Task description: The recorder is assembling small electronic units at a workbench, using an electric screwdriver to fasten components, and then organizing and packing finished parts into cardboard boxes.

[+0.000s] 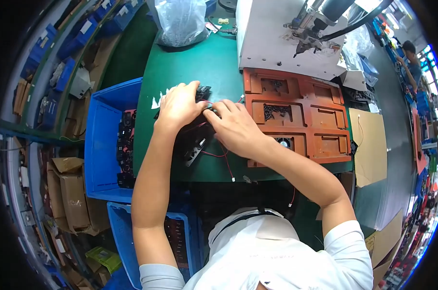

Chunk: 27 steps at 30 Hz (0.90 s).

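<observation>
My left hand is closed over a black plastic part on the green workbench. The fingers of my right hand are pinched together beside my left thumb; what they hold is too small to make out. A thin red wire shows between the two hands, close to the fingertips. Below my hands lies another black piece with a silver metal bit. From it a red wire trails to a white connector at the bench's front edge. Both hands hide most of the black part.
An orange compartment tray holds black screws and a small fan. Behind it stands a white machine. Blue bins with black parts stand left. A plastic bag sits at the back; cardboard lies right. A person is far right.
</observation>
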Each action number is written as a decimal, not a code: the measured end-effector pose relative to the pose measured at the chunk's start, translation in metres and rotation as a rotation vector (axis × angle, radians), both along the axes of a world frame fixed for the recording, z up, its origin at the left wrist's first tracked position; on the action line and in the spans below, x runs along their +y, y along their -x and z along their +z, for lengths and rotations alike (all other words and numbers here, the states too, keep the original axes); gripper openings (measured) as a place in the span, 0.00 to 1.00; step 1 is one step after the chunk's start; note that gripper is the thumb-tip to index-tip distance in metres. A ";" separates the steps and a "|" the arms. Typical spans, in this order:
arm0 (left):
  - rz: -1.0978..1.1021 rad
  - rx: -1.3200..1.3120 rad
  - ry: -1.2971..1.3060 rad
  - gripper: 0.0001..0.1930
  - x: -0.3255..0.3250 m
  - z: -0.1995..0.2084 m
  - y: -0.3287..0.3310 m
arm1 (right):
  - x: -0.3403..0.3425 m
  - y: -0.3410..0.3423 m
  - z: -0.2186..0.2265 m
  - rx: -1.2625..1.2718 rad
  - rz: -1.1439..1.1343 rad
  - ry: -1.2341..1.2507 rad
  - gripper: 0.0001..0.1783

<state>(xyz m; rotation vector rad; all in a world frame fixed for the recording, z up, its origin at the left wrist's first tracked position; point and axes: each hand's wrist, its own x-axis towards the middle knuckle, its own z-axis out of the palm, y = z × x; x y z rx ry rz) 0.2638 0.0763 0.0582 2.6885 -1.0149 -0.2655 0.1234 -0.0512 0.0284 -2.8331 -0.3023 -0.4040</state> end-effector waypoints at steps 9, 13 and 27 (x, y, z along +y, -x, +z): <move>0.046 0.501 0.436 0.24 -0.006 -0.004 -0.020 | -0.047 -0.014 0.004 -0.094 0.078 -0.221 0.13; -0.072 0.556 0.407 0.18 -0.015 -0.008 -0.019 | -0.056 -0.020 0.006 -0.195 0.072 -0.134 0.13; -0.203 0.042 0.362 0.28 0.042 0.033 0.029 | -0.075 -0.036 0.006 -0.046 0.192 -0.036 0.16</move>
